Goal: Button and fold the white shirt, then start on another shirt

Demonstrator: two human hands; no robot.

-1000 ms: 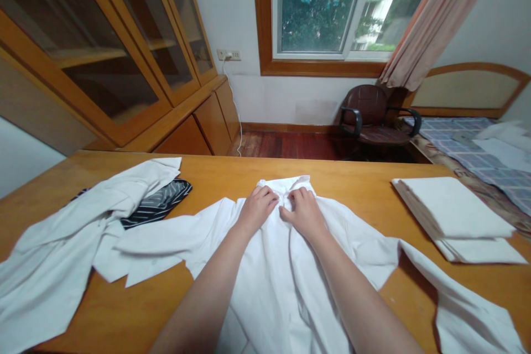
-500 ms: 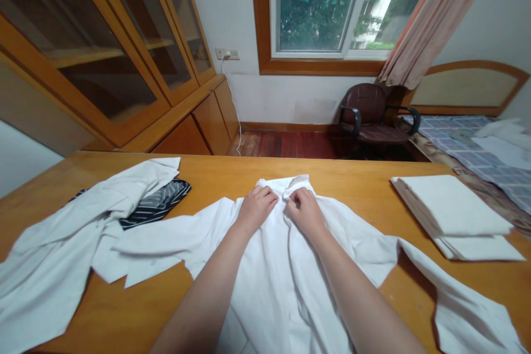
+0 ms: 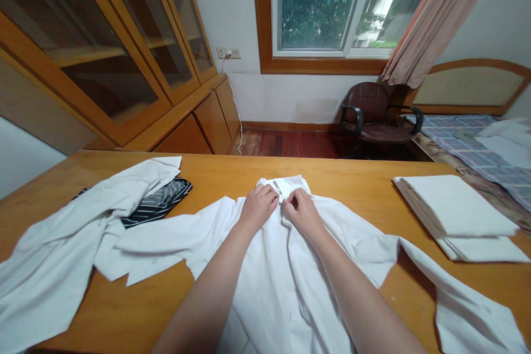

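Note:
A white long-sleeved shirt [image 3: 265, 276] lies front up, its collar towards the far side and its sleeves spread to both sides. Just below the collar, my left hand [image 3: 259, 206] is closed on the left front edge of the shirt. Close beside it, my right hand [image 3: 301, 211] pinches the right front edge near the neck. The two edges nearly meet between my fingertips; any button there is too small to make out.
On the wooden table [image 3: 224, 171], a crumpled white garment [image 3: 70, 232] lies at left over a black striped cloth [image 3: 160, 202]. Folded white cloth [image 3: 456, 207] sits at right. Beyond stand a glass-fronted cabinet [image 3: 166, 99], an office chair [image 3: 369, 113] and a bed [image 3: 468, 127].
My right hand has shifted slightly left, closer to my left hand. The right side of the collar now lies flatter and shows more. My left hand keeps its hold.

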